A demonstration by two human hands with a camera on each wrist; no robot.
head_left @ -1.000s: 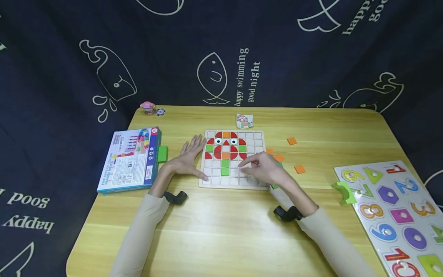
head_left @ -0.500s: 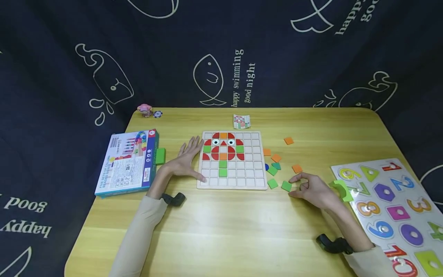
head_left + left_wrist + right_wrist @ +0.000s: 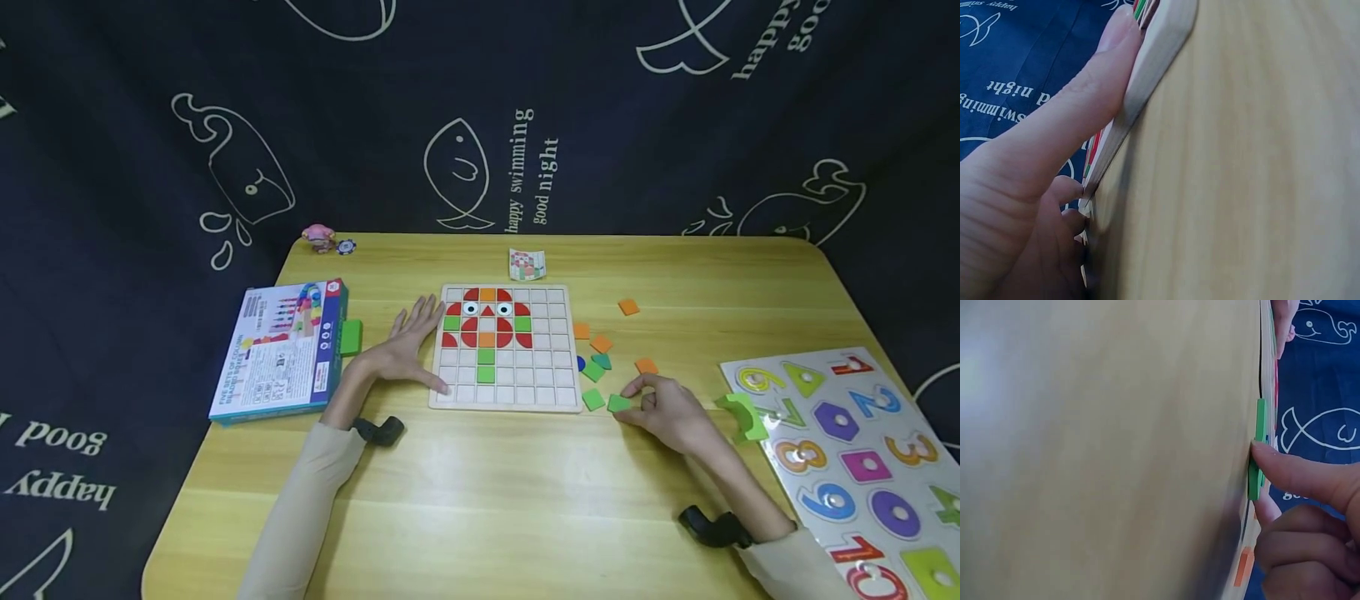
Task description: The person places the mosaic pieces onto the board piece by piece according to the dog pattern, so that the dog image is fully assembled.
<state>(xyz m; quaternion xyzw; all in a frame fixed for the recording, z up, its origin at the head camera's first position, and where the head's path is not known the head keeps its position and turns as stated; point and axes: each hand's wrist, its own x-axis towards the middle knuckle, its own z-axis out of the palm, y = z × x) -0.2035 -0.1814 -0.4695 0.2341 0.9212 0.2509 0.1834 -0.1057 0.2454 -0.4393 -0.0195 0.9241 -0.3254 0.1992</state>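
A wooden grid board [image 3: 537, 398] lies mid-table, with red, orange, green and eye-patterned tiles forming a figure in its left part. My left hand [image 3: 401, 350] spreads along the board's left edge, its thumb [image 3: 1094, 87] on the near corner. To the right of the board, my right hand [image 3: 670, 411] pinches a green square tile [image 3: 618, 403] between thumb and index finger. The right wrist view has this green tile [image 3: 1254, 481] at the thumb tip, its other fingers curled. Another green tile [image 3: 593, 400] lies just left of it.
Loose orange tiles [image 3: 628, 307], a blue piece and green pieces lie right of the board. A pattern card [image 3: 527, 265] is behind it. A boxed toy [image 3: 277, 350] stands left, a number puzzle [image 3: 847, 458] right, with a green arch block [image 3: 745, 417] at its edge.
My right hand has moved from over the board to the right, down to the loose tiles, and now pinches a green tile, which has tilted. My left hand stays at the board's edge.
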